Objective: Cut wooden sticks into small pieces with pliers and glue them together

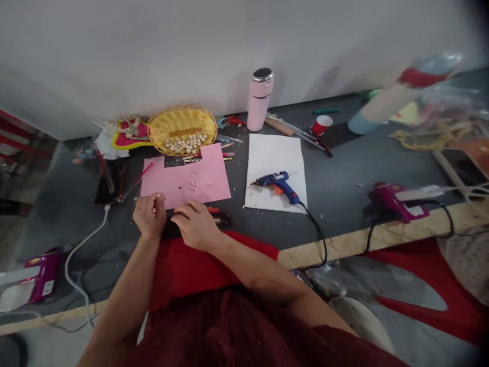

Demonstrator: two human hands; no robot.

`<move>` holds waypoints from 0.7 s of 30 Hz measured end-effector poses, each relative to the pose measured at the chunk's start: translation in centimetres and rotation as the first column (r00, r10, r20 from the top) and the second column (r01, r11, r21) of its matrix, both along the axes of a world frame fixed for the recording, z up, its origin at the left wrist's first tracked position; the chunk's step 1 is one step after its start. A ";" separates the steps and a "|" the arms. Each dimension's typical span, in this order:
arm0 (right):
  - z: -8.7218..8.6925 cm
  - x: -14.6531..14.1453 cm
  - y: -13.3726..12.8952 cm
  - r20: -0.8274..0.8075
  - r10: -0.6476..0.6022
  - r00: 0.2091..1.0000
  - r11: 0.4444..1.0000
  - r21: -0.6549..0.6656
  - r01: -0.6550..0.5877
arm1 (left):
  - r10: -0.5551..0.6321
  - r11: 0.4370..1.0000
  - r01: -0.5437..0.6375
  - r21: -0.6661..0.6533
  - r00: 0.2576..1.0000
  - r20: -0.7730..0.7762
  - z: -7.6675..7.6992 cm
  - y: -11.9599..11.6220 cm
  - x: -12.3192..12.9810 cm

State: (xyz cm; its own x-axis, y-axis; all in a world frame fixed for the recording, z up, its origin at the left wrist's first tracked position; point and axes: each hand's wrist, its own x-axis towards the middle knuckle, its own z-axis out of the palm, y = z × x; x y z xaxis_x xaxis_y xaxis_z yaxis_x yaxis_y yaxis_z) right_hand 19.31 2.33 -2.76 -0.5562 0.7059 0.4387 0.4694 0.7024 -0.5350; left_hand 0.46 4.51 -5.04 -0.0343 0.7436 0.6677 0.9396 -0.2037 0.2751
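Note:
My left hand (150, 216) is closed at the near left corner of a sheet of pink paper (178, 176), with a small pale piece (159, 196) showing at its fingertips. Beside it, my right hand (198, 224) is curled at the paper's near edge, thumb toward the left hand; what its fingers grip, if anything, is hidden. A black and red tool (225, 218) lies partly under the right hand, its kind unclear. Several tiny pale bits (194, 186) are scattered on the pink paper. Behind it, a yellow woven basket (183, 114) contains many small pale cubes (187, 144).
A blue glue gun (278, 183) rests on a white pad (275, 150), its cord running over the front edge. A pink flask (261, 102) stands behind. Purple devices (399, 201) sit at either side. Left are a dark phone-like tray (110, 181) and white cable (72, 260).

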 end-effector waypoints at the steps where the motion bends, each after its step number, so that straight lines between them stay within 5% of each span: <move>1: 0.0 0.2 0.1 -0.038 0.022 0.999 1.000 0.004 -0.022 | 0.001 1.000 -0.001 -0.005 1.000 0.002 0.0 0.0 -0.1; 9: 0.2 0.4 0.2 -0.277 0.091 0.957 0.996 0.004 -0.093 | -0.068 0.998 0.068 -0.015 0.998 0.015 0.8 -0.4 0.5; 14: 0.2 0.6 0.5 -0.280 0.029 0.959 0.999 -0.029 -0.039 | -0.288 0.957 0.285 -0.051 0.956 -0.054 1.1 -0.2 1.0; 21: -0.1 0.9 1.0 -0.240 0.032 0.970 0.984 0.179 0.012 | -0.391 0.919 0.394 -0.016 0.917 0.078 1.2 -1.1 1.4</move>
State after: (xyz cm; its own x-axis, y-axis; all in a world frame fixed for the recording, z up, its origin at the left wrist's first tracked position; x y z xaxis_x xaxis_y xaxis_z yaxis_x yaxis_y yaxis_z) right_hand 20.22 3.34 -2.90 -0.4254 0.5989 0.6785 0.3347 0.8006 -0.4970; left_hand 1.83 3.43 -3.88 0.2178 0.7269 0.6513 0.7633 -0.5427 0.3504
